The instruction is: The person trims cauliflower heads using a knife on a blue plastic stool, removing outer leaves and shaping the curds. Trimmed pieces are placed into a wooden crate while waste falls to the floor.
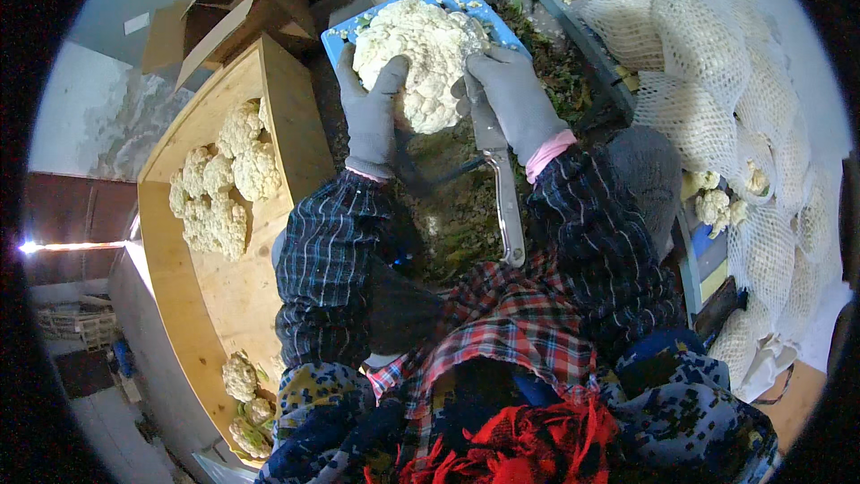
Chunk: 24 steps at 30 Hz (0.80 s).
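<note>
Head view: the right hand (515, 94) seems to pinch the knife (507, 206) by its blade, so a slip could cut it, while touching the cauliflower (417, 58) over the blue board (512, 34); the left hand (372, 115) grips its left side. Beyond, the wooden box (235, 291) holds more cauliflowers (215, 222); mesh sacks (703, 31) appear full of them.

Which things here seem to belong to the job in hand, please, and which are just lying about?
Likely in the job:
cauliflower between left hand and right hand;
knife at the right hand;
blue board under the cauliflower;
wooden bin holding cauliflowers;
net sacks.

Probably lying about:
cardboard box;
leafy scraps.
</note>
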Motion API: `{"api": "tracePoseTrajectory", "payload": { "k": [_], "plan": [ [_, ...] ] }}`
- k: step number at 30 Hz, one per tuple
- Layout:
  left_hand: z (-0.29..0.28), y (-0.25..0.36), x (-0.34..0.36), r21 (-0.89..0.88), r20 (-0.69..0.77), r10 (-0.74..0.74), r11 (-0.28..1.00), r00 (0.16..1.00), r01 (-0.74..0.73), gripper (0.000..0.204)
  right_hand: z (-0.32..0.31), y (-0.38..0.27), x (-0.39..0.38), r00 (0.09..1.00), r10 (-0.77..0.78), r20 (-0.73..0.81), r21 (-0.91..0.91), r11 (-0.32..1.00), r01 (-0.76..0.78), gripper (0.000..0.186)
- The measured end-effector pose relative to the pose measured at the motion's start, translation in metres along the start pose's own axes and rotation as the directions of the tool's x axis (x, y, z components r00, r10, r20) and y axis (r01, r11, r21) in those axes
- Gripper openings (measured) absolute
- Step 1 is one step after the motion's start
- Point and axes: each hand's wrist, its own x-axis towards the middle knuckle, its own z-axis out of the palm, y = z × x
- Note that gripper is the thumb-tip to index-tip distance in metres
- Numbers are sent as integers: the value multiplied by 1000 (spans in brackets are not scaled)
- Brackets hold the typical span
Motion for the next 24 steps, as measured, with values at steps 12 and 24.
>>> {"api": "tracePoseTrajectory", "payload": {
  "k": [12, 24],
  "plan": [
    [-1, -10, 5, -120, -34, -45, 992, 998, 41, 91, -1, 12, -51, 994, -24, -102, -284, 959, -6, 13],
    [1, -6, 0, -86, -31, -23, 996, 999, 20, 89, 7, 17, -48, 992, -64, -109, -314, 949, 27, 11]
  ]
}}
